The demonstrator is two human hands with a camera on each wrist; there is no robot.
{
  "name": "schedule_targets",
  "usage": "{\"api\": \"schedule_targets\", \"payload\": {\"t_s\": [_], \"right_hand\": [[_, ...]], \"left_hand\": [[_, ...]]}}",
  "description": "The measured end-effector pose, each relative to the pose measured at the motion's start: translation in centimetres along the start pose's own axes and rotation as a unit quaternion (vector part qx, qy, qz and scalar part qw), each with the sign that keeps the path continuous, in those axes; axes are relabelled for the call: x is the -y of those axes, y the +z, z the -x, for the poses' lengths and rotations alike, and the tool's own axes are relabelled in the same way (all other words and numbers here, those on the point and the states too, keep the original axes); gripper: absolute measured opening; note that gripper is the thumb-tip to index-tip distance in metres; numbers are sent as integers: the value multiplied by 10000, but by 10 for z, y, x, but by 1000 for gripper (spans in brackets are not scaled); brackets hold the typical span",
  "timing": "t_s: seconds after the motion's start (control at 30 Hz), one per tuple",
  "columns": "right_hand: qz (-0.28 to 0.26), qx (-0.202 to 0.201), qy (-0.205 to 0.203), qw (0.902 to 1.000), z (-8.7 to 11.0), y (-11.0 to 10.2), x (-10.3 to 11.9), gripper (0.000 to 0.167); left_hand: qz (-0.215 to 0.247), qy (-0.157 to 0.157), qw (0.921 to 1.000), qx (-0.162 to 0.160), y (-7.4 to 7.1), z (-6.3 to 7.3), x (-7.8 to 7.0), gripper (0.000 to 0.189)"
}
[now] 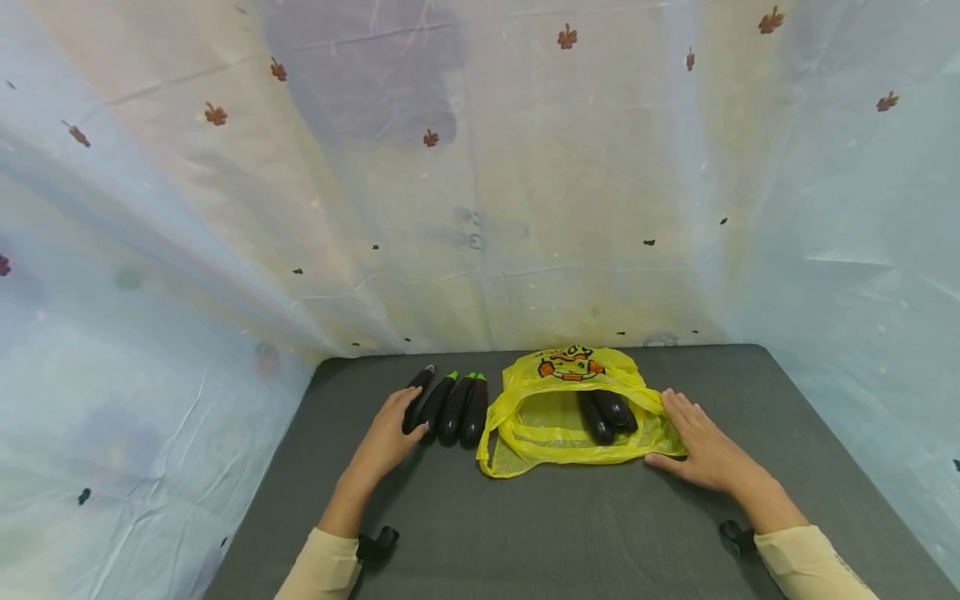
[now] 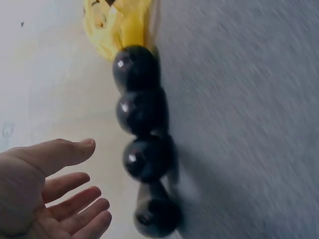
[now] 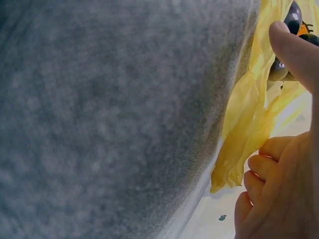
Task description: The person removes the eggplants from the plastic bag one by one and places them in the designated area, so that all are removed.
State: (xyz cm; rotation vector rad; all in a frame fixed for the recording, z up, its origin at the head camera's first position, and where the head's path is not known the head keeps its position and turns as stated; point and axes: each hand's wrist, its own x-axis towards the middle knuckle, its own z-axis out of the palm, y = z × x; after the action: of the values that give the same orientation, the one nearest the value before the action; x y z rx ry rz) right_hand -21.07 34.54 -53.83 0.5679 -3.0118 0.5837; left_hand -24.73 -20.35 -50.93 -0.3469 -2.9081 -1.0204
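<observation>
In the head view my left hand [image 1: 387, 435] is over the leftmost eggplant [image 1: 418, 388] of a side-by-side row. In the left wrist view, the fingers [image 2: 79, 211] are spread from the thumb, with a gap between hand and eggplants [image 2: 144, 158]. A yellow plastic bag [image 1: 525, 450] lies right of the row with its mouth facing me. Dark eggplants [image 1: 597, 421] show inside it; their exact number is unclear. My right hand [image 1: 705, 446] rests at the bag's right edge with fingers extended. In the right wrist view its thumb lies over the bag [image 3: 244, 129].
The dark grey table [image 1: 525, 533] carries the bag and several eggplants. A patterned plastic sheet [image 1: 525, 208] hangs behind the table and along its sides. Black straps [image 1: 377, 546] sit at both wrists.
</observation>
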Motion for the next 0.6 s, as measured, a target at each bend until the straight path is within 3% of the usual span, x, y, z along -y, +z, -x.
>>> {"api": "schedule_targets", "payload": {"t_s": [0.6], "right_hand": [[7, 2, 63, 10000, 0, 0, 1, 114]], "left_hand": [[218, 396, 9989, 139, 23, -2, -58, 68]]}}
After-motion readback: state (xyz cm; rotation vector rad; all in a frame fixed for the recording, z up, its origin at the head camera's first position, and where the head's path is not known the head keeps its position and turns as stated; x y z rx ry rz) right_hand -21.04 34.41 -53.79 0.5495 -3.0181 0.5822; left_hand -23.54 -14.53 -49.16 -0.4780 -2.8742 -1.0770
